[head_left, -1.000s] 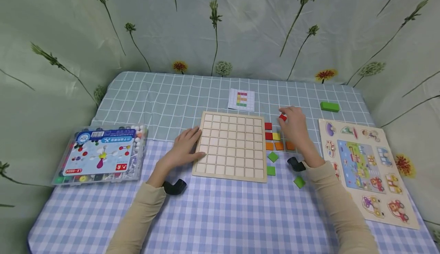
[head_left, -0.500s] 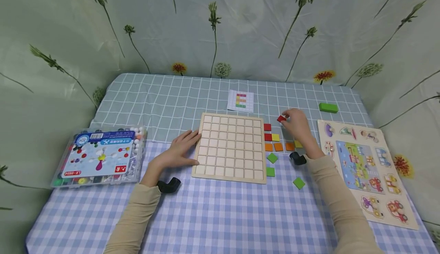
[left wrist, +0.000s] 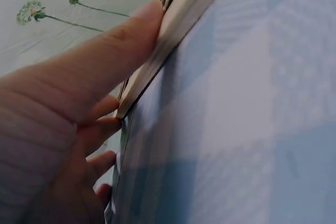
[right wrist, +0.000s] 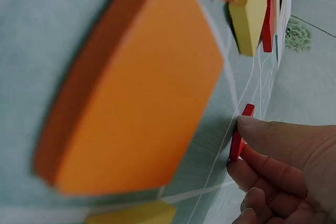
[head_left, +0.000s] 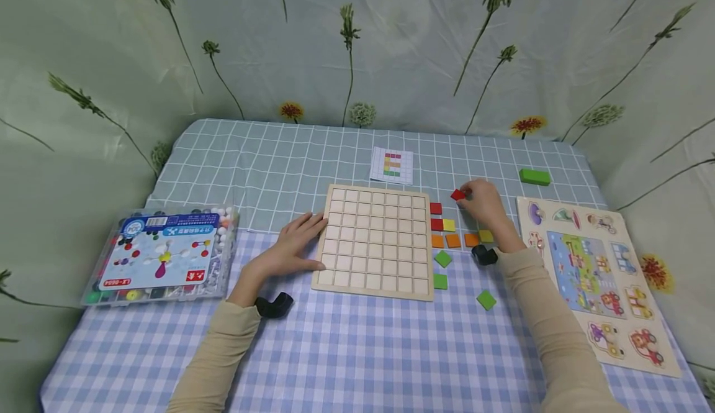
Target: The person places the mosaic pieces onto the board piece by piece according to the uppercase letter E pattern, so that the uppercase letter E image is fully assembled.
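Observation:
A square wooden grid board [head_left: 374, 242] lies in the middle of the table. My left hand [head_left: 290, 248] rests at its left edge with fingers spread and fairly straight; in the left wrist view the thumb [left wrist: 126, 40] lies against the board's side. Right of the board, my right hand [head_left: 485, 202] pinches a small red square tile [right wrist: 239, 140] between thumb and fingertips, close over the cloth. Between that hand and the board lie two red tiles [head_left: 436, 208], a yellow tile [head_left: 449, 225] and several orange tiles [head_left: 453, 240]. Another yellow tile [head_left: 486, 236] shows below the right wrist.
Green tiles [head_left: 486, 300] lie nearer the front. Behind the board is a card [head_left: 392, 165] with a coloured grid pattern. A green block [head_left: 534, 177] sits at the back right, above a wooden picture puzzle [head_left: 648, 338]. On the left stands a clear plastic case [head_left: 162, 251].
The red tile has come out to the tips of my right thumb and fingers, and the yellow tile below that wrist is uncovered. My left thumb has slid down along the board's edge.

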The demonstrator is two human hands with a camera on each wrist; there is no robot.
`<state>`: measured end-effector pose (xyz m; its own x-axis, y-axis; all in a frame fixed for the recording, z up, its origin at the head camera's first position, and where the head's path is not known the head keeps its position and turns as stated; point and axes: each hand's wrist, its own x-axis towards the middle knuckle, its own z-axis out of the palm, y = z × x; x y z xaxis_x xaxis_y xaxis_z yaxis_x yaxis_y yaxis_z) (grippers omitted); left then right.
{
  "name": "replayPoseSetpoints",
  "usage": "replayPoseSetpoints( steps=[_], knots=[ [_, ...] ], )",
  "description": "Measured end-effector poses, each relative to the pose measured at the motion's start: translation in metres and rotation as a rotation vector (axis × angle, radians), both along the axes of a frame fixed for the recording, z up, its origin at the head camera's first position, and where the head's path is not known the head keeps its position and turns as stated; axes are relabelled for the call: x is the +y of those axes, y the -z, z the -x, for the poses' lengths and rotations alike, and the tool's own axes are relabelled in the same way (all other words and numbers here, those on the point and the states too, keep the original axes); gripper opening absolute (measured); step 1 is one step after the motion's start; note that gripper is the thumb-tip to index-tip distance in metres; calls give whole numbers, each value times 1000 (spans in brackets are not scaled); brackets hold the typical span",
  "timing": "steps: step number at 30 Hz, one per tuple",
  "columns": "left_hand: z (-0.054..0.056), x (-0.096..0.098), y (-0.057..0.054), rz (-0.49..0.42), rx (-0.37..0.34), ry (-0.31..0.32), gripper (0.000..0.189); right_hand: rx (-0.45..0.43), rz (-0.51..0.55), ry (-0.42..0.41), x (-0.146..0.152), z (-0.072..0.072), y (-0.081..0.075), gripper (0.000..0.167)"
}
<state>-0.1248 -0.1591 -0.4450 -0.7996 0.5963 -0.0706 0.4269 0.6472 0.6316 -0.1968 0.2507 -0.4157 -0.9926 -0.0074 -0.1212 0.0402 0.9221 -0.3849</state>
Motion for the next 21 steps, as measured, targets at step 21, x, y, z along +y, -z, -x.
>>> replayPoseSetpoints(
  steps=[21],
  knots=[
    [2,10,11,-19,71,17,93,77,28,-136,-24,-9,-14,27]
  ],
)
